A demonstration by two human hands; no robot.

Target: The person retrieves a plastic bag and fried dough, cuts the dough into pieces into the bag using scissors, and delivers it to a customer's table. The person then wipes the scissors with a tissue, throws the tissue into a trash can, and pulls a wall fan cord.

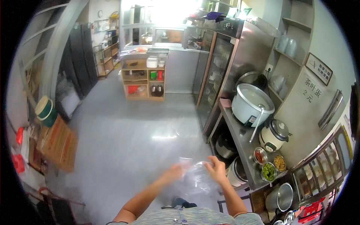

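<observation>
A clear plastic bag [198, 179] hangs between my two hands, in front of my body and above the grey floor. My right hand [217, 170] is closed on the bag's upper right edge, with thumb and fingers bent around the film. At the bag's left edge is my left hand [175, 172], smeared by motion. Its fingers touch or overlap the film, but whether they grip it cannot be made out. The bag looks thin and crumpled, and nothing inside it is visible.
On my right, a metal counter [245, 148] carries a large rice cooker [243, 103], a smaller cooker [272, 140] and bowls of chopped greens [268, 171] and other toppings. A glass-door cabinet [217, 63] stands beyond. Cardboard boxes [56, 146] are left; a wooden shelf unit [143, 80] is ahead.
</observation>
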